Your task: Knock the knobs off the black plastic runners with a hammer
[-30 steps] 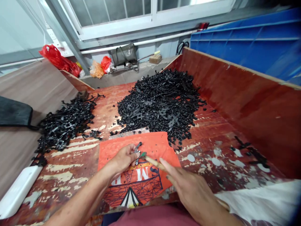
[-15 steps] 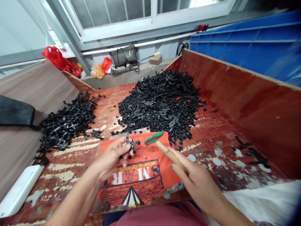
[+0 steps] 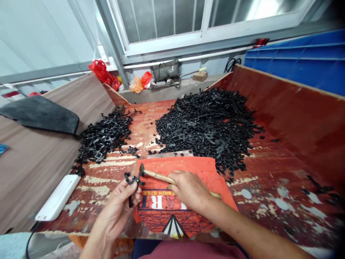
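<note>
My left hand [image 3: 122,199] is closed around a black branched plastic piece [image 3: 134,181], its arms sticking out past the fingertips above the orange cloth's left edge. In my right hand [image 3: 188,187] is a small hammer [image 3: 159,176] with a wooden handle, pointing left. Its dark, narrow head touches or nearly touches the piece; which of the two I cannot tell. Beneath both hands lies an orange printed cloth [image 3: 178,163] on the worn red-brown table. My right hand and forearm cover part of its lettering.
A large heap of small black parts [image 3: 210,122] lies beyond the cloth. To the left are a smaller pile of branched pieces [image 3: 105,136], a white flat case [image 3: 58,198] and a dark cloth [image 3: 43,113] over the board. A red-brown side board [image 3: 291,115] stands on the right.
The hammer has swung left and down, from above the cloth to the piece in my left hand. The head view has turned left, so the surroundings sit further right.
</note>
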